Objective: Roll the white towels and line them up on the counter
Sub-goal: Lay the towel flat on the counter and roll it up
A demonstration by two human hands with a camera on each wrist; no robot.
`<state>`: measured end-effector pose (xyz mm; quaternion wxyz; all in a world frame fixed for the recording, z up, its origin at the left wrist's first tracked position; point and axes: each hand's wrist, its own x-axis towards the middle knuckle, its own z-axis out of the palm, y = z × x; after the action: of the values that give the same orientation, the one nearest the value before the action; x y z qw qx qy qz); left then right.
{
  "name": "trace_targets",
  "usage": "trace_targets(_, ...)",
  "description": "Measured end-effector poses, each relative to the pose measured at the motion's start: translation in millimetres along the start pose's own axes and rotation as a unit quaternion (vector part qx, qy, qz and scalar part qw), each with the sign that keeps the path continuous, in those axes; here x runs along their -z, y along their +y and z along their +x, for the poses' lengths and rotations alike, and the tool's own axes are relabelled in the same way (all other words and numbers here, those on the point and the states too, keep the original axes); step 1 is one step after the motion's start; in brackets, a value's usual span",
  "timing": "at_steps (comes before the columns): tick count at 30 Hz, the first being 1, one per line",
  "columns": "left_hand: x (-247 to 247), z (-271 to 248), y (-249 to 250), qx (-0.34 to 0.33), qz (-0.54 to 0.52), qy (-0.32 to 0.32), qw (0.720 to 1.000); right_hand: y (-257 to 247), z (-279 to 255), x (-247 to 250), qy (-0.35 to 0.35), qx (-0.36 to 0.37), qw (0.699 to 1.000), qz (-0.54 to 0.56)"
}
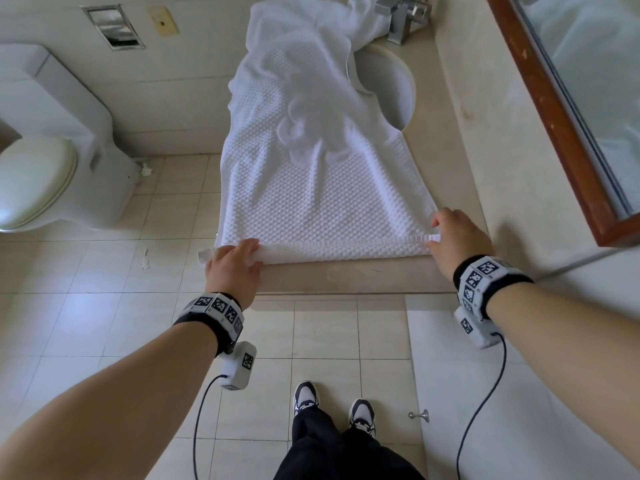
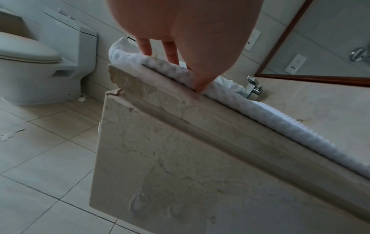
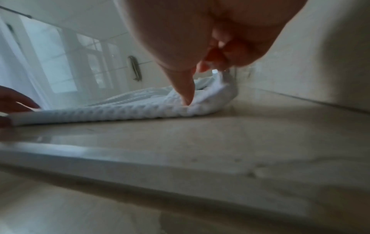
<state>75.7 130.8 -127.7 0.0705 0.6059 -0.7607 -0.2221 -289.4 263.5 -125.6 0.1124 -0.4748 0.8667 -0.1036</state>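
Observation:
A white waffle-weave towel lies spread lengthwise on the beige stone counter, and its near hem is turned over into a thin roll. My left hand grips the roll's left end, which sticks out past the counter corner. In the left wrist view the left hand has its fingers on top and its thumb at the towel edge. My right hand pinches the roll's right end. The right wrist view shows the right hand with its thumb on the towel and its fingers curled behind the corner.
More crumpled white cloth lies on the towel's far part and trails over the faucet. A sink basin is partly covered. A wood-framed mirror runs along the right. A toilet stands at the left.

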Motion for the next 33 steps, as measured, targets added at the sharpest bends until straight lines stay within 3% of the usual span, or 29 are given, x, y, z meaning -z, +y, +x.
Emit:
trace_targets(5,-6.1,1.3,-0.5,-0.045,0.028,0.007,0.999,-21.9,-7.1,-11.5,-0.049,0.038,0.993,0.103)
trace_targets(8,-11.2,2.4,-4.5,-0.072,0.024,0.014,0.997,-26.2,-13.5,-16.9,-0.081,0.053,0.989,0.109)
trace_targets(14,-14.2,1.3,-8.4,-0.087,0.032,0.016,0.996,-30.2,-18.7,-21.7,-0.013,0.085,0.996,0.026)
trace_targets(21,-13.2,8.6,-14.4,-0.072,-0.009,0.035,0.997,-28.9,-14.4,-34.9,0.017,0.058,0.996,0.064)
trace_targets(27,-7.1,17.1,-21.4,-0.023,-0.029,-0.012,0.999,-31.4,-14.6,-28.0,-0.037,0.043,0.995,0.077)
trace_targets(33,2.2,6.7,-32.0,-0.031,0.007,-0.051,0.998,-39.7,-29.0,-25.3,-0.11,0.081,0.99,0.036)
